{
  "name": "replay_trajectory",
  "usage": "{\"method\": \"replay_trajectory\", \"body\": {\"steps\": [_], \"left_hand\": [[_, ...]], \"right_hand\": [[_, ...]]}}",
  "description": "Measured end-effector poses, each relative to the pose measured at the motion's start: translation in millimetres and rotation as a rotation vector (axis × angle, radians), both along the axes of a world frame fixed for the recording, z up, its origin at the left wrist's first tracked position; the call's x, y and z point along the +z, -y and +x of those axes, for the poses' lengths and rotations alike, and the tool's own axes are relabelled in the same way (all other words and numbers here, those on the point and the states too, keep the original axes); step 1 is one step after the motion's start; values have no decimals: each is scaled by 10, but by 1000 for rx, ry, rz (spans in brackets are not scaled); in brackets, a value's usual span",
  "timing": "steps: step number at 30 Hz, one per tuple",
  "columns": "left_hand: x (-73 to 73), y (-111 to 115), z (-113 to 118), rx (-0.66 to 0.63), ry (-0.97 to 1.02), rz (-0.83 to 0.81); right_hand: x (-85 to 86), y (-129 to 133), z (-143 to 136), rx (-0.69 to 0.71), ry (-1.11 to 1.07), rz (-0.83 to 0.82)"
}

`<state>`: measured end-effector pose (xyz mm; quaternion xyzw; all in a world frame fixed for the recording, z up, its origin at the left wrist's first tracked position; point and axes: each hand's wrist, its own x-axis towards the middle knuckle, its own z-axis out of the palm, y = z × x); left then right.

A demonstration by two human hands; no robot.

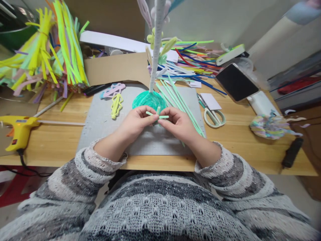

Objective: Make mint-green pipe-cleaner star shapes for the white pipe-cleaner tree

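Observation:
Both hands meet over the grey mat, just in front of a round green base (144, 98). My left hand (139, 121) pinches a small piece of bent mint-green pipe cleaner (163, 117), whose short ends stick out several ways. From the other side, my right hand (177, 120) has its thumb and fingers closed on the same piece. A white wrapped stem (155, 43) rises from the green base, with pastel pipe-cleaner flowers and leaves on it. Several straight mint-green pipe cleaners (184, 103) lie right of the base, partly behind my right hand.
On the grey mat (97, 134) lie a yellow zigzag shape (116, 106) and a pink-blue one (114, 90). Scissors (214, 117) and a phone (237, 82) are to the right. At left lie a yellow glue gun (18, 130) and bundled pipe cleaners (70, 43).

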<state>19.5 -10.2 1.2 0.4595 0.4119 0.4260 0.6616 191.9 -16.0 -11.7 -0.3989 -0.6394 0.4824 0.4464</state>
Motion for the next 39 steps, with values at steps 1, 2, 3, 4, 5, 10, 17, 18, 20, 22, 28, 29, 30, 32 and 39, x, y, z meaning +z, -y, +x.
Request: {"method": "replay_trajectory", "body": {"steps": [1,2,3,4,5,10,17,18,20,22,28,29,30,32,39], "left_hand": [[1,3,1,1,-6,6],[2,6,1,-3,-5,3],[2,8,1,-11,-6,-4],[2,10,1,-17,-13,-10],[2,12,0,-21,-26,-12],[-6,12,11,-8,-3,-35],[-47,-11,39,-49,246,-266],[-46,-9,42,-38,259,-265],[-27,-3,44,-19,276,-238],[14,2,37,-26,305,-235],[110,11,-41,-228,295,-403],[110,15,-54,-296,281,-416],[107,19,-66,-365,270,-425],[101,24,-83,-468,266,-441],[109,26,-112,-598,300,-449]], "right_hand": [[-5,3,-1,-7,13,10],[-8,9,-1,-19,30,20],[-8,16,0,-33,46,28],[-7,23,1,-43,58,34],[-4,30,1,-48,67,37],[13,45,-7,-14,16,14],[-42,24,-26,31,-70,-31],[-54,20,-25,32,-81,-31],[-63,9,-14,9,-86,-12],[-44,-4,11,-37,-65,43],[117,-30,152,16,87,434],[136,-29,172,32,114,474],[150,-27,187,40,137,507],[163,-26,206,39,167,573],[152,-51,203,-2,248,750]]}}
